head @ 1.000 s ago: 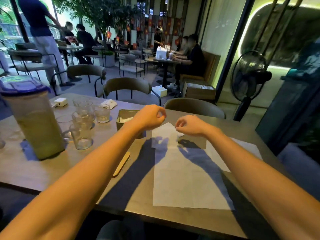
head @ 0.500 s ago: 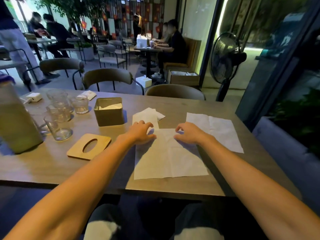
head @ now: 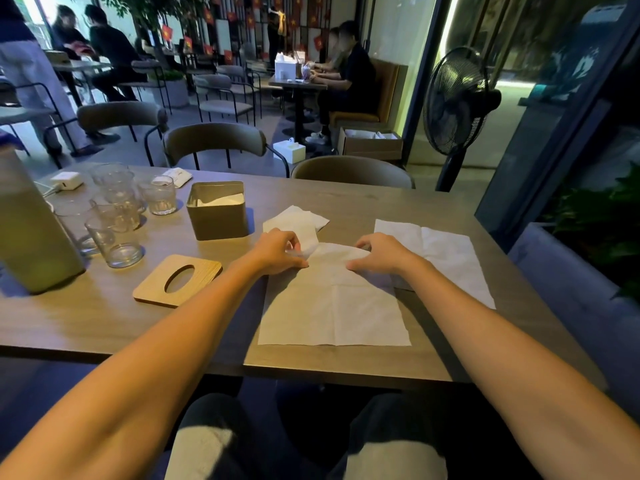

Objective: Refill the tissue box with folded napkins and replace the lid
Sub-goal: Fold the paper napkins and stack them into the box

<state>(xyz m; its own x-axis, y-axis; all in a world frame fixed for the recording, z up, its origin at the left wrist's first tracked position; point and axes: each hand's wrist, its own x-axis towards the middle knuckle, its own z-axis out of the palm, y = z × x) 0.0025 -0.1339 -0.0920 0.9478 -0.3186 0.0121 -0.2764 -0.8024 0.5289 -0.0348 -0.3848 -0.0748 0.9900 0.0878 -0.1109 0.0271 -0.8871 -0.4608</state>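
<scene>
A white napkin point(head: 332, 306) lies spread on the table in front of me. My left hand point(head: 278, 252) and my right hand point(head: 379, 254) each pinch its far edge, which is lifted and curling toward me. The open square tissue box point(head: 217, 220) stands left of the hands with folded napkins inside. Its wooden lid point(head: 178, 280) with an oval slot lies flat nearer me. A folded napkin point(head: 294, 220) rests behind my left hand. Another unfolded napkin point(head: 446, 251) lies to the right.
Several drinking glasses point(head: 117, 216) and a tall pitcher point(head: 33, 230) stand at the left of the wooden table point(head: 86, 317). Chairs point(head: 214, 142) line the far side. A standing fan point(head: 457, 105) is beyond the right corner. People sit at other tables.
The view dropped and pulled back, bringing the lid and box into sight. My hands came down onto the napkin's far edge and have begun lifting it toward me.
</scene>
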